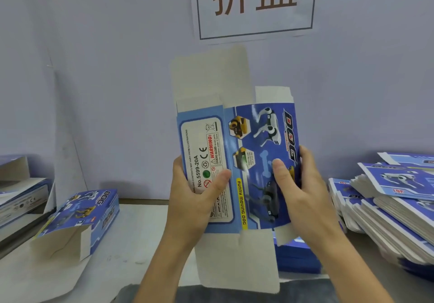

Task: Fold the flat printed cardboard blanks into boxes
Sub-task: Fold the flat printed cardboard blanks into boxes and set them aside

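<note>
both my left hand (197, 194) and right hand (298, 192) grip glossy blue cardboard blank (237, 161); flat stack (399, 199) at three o'clock on pale table (141, 232)

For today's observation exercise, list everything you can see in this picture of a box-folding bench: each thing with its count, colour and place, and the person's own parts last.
Held blank: one, blue print with white flaps open at top and bottom, upright in both hands at centre.
Part-folded box: one, blue, lying on the table at left, white end flap open.
Stack of flat blanks: count cannot be told, blue and white, piled at right.
More boxes: count unclear, blue and white, far left edge.
Sign: one, white with brown characters, on the wall above.
Table: one, pale grey, below everything.
Left hand: grips the blank's left panel.
Right hand: grips its right edge.
</note>
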`<state>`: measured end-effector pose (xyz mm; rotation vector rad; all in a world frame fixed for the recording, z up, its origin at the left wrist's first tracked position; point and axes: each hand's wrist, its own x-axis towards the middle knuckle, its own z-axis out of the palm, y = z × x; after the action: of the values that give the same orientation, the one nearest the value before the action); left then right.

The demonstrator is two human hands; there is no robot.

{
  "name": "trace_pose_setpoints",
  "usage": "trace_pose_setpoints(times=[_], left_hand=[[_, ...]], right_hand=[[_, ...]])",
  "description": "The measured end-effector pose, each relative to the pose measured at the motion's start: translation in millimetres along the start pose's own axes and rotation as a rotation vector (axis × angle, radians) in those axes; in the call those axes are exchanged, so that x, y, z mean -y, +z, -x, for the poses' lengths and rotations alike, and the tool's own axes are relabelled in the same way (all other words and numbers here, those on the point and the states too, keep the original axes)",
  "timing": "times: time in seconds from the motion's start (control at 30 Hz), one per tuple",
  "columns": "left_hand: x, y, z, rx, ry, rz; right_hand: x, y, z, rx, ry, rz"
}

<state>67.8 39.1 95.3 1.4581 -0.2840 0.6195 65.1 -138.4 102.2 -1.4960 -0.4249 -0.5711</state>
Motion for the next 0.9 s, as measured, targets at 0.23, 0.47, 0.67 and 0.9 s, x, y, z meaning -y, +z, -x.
trace_pose_setpoints(times=[0.23, 0.47, 0.67, 0.9], left_hand=[[-5, -9, -2, 0.106, 0.052, -0.084], [-18, -22, -6, 0.315, 0.068, -0.221], [-15, -13, -7, 0.04, 0.325, -0.527], [-18, 19, 8, 0.191, 0.68, -0.755]], right_hand=[[-3, -10, -7, -0.127, -0.031, 0.168], [38, -40, -8, -0.222, -0.152, 0.202], [62, -42, -1, -0.084, -0.142, 0.272], [74, -20, 1, 0.172, -0.263, 0.498]])
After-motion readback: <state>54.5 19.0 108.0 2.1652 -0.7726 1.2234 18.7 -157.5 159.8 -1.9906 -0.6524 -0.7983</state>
